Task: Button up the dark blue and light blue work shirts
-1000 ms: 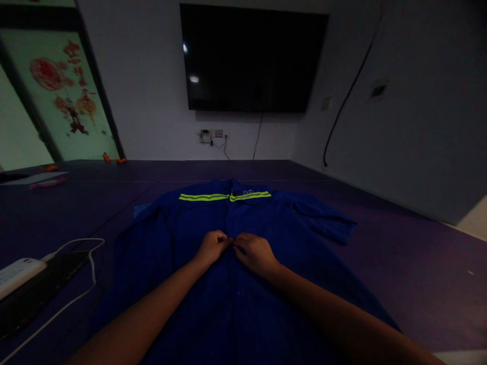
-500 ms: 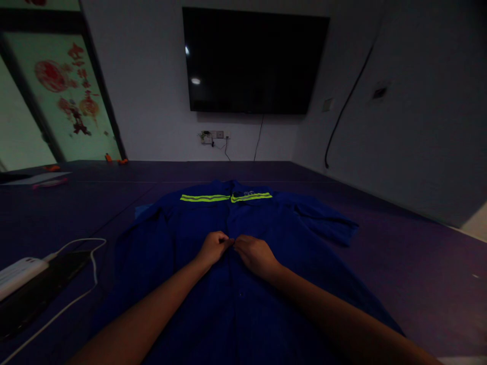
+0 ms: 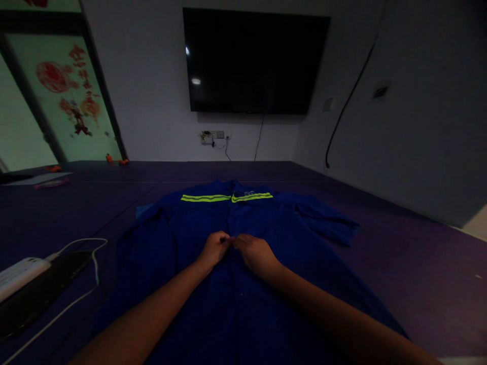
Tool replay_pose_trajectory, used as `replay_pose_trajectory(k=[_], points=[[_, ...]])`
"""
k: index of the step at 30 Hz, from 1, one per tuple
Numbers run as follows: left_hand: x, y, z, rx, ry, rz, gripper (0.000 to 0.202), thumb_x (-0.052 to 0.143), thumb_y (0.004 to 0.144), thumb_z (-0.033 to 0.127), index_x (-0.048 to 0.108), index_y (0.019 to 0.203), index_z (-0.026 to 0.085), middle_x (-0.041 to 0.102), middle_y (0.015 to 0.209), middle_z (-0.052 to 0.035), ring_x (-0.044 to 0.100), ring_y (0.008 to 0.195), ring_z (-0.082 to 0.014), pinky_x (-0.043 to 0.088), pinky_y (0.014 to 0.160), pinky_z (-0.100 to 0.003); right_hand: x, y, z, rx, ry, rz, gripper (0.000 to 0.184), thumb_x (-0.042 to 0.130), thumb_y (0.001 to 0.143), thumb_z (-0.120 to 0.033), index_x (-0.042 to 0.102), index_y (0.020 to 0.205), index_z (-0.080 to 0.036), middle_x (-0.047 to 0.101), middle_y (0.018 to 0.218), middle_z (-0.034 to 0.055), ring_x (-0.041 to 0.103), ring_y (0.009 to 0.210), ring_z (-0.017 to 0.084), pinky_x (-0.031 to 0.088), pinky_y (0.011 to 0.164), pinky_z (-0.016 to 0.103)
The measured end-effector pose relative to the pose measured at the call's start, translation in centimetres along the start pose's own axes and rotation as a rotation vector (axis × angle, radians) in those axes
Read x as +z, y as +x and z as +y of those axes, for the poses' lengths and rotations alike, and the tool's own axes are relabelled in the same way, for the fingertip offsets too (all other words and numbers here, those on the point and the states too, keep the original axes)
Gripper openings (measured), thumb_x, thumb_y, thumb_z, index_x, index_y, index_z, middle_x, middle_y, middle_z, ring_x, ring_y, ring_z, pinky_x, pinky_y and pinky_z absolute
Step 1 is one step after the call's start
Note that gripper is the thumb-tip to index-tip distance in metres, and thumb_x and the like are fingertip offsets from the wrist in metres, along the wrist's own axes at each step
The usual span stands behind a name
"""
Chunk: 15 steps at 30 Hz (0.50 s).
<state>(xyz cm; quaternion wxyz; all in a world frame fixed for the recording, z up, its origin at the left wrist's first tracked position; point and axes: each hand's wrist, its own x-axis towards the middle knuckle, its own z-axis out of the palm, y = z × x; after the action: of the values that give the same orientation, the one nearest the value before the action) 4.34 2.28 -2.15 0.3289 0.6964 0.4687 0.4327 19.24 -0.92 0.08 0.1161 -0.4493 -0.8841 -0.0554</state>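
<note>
Jacket point(image 3: 198, 223), dk blue, lies spread on the purple floor point(image 3: 399, 243) right in front of you, collar end away, yellow-green stripes point(image 3: 205, 198) across the chest. Your L hand point(image 3: 215, 248) and R hand point(image 3: 255, 251) meet mid-front at its opening, fingertips just beside each other; both pinch the cloth edge, tho can't tell if a button's btwn them. Off to your left: white block point(image 3: 23, 276) w/ white cable point(image 3: 97, 274), by a flat black slab point(image 3: 49, 291). TV point(image 3: 258, 61) on wall ahead, screen dark.
</note>
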Motion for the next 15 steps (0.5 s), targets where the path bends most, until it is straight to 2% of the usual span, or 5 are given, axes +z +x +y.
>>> replay_pose_trajectory(k=[8, 15], points=[[0.06, -0.19, 0.06, 0.011, -0.033, -0.018, 0.041, 0.05, 0.068, 0.053, 0.055, 0.055, 0.014, 0.051, 0.057, -0.0006, 0.045, 0.058, -0.0123, 0.034, 0.054, -0.022, -0.28, -0.05, -0.41, 0.125, 0.093, 0.015, 0.025, 0.035, 0.087, -0.017, 0.059, 0.093, -0.017, 0.061, 0.092, 0.0061, 0.056, 0.083, 0.015, 0.04, 0.068, 0.023], [-0.15, -0.24, 0.48, -0.052, -0.089, -0.047, 0.04, 0.055, 0.063, 0.053, 0.054, 0.056, 0.014, 0.044, 0.051, 0.0036, 0.038, 0.053, -0.0098, 0.027, 0.051, -0.021, 0.12, -0.38, 0.28, 0.25, 0.244, 0.156, 0.021, 0.043, 0.086, -0.031, 0.062, 0.083, -0.021, 0.063, 0.087, 0.0015, 0.057, 0.079, 0.013, 0.038, 0.064, 0.021]])
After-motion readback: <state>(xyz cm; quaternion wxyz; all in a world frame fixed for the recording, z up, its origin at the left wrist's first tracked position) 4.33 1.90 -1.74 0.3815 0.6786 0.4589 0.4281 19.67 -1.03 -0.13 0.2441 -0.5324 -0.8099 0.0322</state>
